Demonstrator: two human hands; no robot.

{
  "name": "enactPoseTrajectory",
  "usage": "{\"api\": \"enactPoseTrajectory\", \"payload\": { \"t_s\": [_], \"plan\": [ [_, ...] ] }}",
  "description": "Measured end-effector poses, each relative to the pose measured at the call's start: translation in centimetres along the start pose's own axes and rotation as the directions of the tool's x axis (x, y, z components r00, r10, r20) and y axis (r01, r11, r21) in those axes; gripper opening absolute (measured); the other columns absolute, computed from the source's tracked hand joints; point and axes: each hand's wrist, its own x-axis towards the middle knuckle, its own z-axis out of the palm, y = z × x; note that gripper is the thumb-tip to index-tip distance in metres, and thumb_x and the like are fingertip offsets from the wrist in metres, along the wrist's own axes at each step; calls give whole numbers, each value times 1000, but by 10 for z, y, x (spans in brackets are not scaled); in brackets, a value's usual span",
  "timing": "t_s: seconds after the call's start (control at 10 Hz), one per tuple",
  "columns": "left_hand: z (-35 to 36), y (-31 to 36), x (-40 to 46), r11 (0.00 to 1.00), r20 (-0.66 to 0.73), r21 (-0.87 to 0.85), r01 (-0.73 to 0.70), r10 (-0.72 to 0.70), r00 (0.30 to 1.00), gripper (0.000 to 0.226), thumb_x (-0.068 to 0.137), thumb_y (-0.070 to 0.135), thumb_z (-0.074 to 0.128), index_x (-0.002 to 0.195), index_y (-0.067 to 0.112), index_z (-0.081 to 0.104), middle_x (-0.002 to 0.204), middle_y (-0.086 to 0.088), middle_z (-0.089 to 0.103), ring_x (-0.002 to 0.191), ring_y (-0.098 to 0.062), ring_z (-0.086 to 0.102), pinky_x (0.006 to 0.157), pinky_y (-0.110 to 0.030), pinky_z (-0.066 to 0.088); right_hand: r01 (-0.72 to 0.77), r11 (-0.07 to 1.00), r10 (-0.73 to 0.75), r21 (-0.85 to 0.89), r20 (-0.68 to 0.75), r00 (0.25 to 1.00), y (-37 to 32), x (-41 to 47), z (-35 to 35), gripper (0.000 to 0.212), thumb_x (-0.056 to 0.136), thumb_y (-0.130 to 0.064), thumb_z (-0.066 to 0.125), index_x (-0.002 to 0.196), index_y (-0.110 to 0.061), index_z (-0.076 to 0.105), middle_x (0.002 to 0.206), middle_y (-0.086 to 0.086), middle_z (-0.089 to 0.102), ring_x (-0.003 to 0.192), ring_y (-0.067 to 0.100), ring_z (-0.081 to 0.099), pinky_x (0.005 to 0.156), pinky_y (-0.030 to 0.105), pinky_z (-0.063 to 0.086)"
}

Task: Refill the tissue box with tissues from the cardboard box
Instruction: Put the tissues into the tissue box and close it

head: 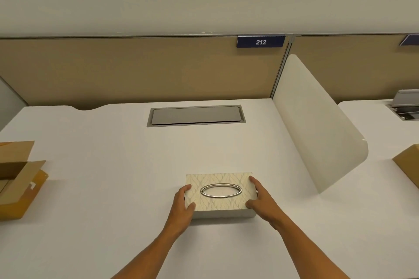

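A cream, leaf-patterned tissue box point(219, 180) with a silver oval opening in its lid rests on the white desk point(127, 156), near the front middle. My left hand point(183, 207) grips its left end, thumb on the lid. My right hand point(260, 201) grips its right end, fingers wrapped over the top edge. No tissue shows in the oval opening. An open brown cardboard box point(21, 184) stands at the desk's left edge, flaps raised; its contents are hidden from here.
A grey cable hatch point(196, 115) is set into the desk behind the tissue box. A cream divider panel point(317, 124) rises on the right. Beyond it, another brown box point(408, 169) sits on the neighbouring desk. A tan partition point(136, 70) closes off the back.
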Motion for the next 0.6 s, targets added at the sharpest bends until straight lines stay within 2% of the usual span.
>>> {"api": "enactPoseTrajectory", "payload": {
  "t_s": [0.1, 0.2, 0.4, 0.6],
  "plan": [
    [-1, 0, 2, 999, -26, 48, -22, 23, 999, 57, 93, 1, 58, 143, 18, 38, 152, -2, 35, 143, -21, 34, 114, -30, 31, 39, 996, -41, -74, -37, 998, -6, 2, 5, 90, 81, -1, 55, 160, -27, 21, 165, -7, 25, 148, 17, 28, 117, 36, 33],
    [-10, 9, 10, 998, 2, 59, -7, 7, 1000, 74, 91, 12, 67, 152, 14, 25, 157, -2, 28, 144, -20, 30, 112, -29, 30, 117, 965, -148, -236, -117, 982, -16, 12, 11, 78, 94, -12, 57, 161, -23, 18, 170, 2, 13, 157, 19, 8, 127, 43, 14],
    [-20, 33, 31, 940, 47, 332, -83, 71, 996, 83, 95, 33, 63, 156, 11, 11, 167, -5, 7, 153, -22, 11, 123, -39, 18, 218, 888, -267, -405, -69, 961, -50, 30, 17, 80, 98, -28, 61, 162, -25, 13, 172, 3, 3, 158, 24, -5, 126, 44, 9],
    [-36, 59, 48, 899, 36, 425, -106, 101, 994, 86, 94, 44, 59, 157, 14, 9, 168, -5, 1, 154, -26, 4, 124, -46, 17, 285, 796, -360, -534, -38, 932, -83, 47, 16, 87, 98, -39, 59, 162, -17, 5, 172, 5, 2, 158, 27, -5, 126, 41, 7]
  ]
}}
